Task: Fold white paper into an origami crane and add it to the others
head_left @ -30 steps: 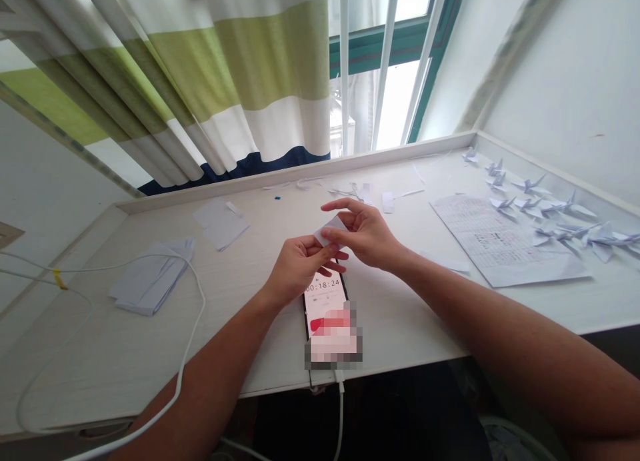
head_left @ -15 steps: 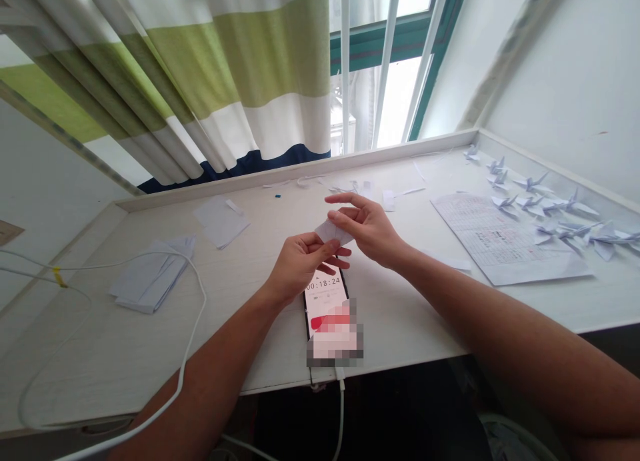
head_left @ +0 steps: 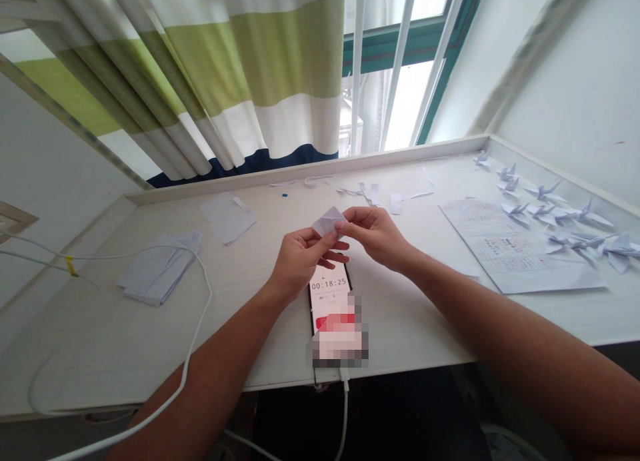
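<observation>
A small folded piece of white paper (head_left: 329,221) is held up above the desk between my two hands. My left hand (head_left: 301,258) pinches its lower left side, thumb on top, with the other fingers spread beneath. With thumb and forefinger, my right hand (head_left: 373,234) grips the right corner of the paper. Directly below the hands lies a phone (head_left: 330,301) showing a running timer, its lower part blurred out. Part of the paper is hidden behind the fingers.
Several folded paper cranes (head_left: 543,191) stand at the right, beside a written sheet (head_left: 520,248). A stack of paper (head_left: 160,268) and loose sheets (head_left: 229,220) lie at the left. Paper scraps (head_left: 370,194) lie at the back. A white cable (head_left: 207,294) crosses my left forearm.
My right hand has closed its thumb and forefinger on the paper's right corner; before, its fingers were stretched over the top. More of the paper now shows. The view has shifted slightly.
</observation>
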{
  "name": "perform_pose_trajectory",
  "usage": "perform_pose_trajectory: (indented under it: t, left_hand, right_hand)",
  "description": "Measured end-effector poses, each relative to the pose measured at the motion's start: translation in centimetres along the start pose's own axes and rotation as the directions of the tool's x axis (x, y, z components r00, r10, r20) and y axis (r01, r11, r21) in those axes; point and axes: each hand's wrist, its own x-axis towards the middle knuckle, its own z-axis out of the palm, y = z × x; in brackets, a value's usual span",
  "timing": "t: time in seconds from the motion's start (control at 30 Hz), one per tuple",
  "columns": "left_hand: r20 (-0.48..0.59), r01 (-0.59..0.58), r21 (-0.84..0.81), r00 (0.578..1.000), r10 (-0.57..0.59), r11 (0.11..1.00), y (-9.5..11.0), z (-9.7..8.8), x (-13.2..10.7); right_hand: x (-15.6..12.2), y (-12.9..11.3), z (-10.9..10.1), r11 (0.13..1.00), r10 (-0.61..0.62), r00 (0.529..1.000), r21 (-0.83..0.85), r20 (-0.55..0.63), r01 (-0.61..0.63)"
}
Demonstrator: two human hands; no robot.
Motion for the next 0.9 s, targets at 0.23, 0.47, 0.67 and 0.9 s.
perform_pose_trajectory:
  t: [0.23, 0.47, 0.67, 0.9]
  left_hand:
    - [0.024, -0.033, 0.035, 0.999, 0.032, 0.999, -0.17, 0.36, -0.15]
    - [0.127, 0.017, -0.051, 0.992, -0.011, 0.999, 0.16, 0.12, -0.26]
    - [0.215, 0.032, -0.089, 0.977, -0.012, 0.995, 0.34, -0.28, -0.16]
    - [0.229, 0.001, -0.046, 0.973, 0.010, 0.999, 0.24, -0.37, -0.14]
  right_hand:
    - [-0.33, -0.37, 0.45, 0.999, 0.037, 0.993, 0.008, 0.111, -0.038]
    - [-0.29, -0.22, 0.19, 1.000, 0.024, 0.999, -0.002, 0.043, -0.024]
    - [-0.20, -0.36, -0.16, 0.999, 0.039, 0.999, 0.019, 0.038, -0.040]
    - [-0.25, -0.32, -0.18, 0.999, 0.036, 0.998, 0.031, 0.059, -0.038]
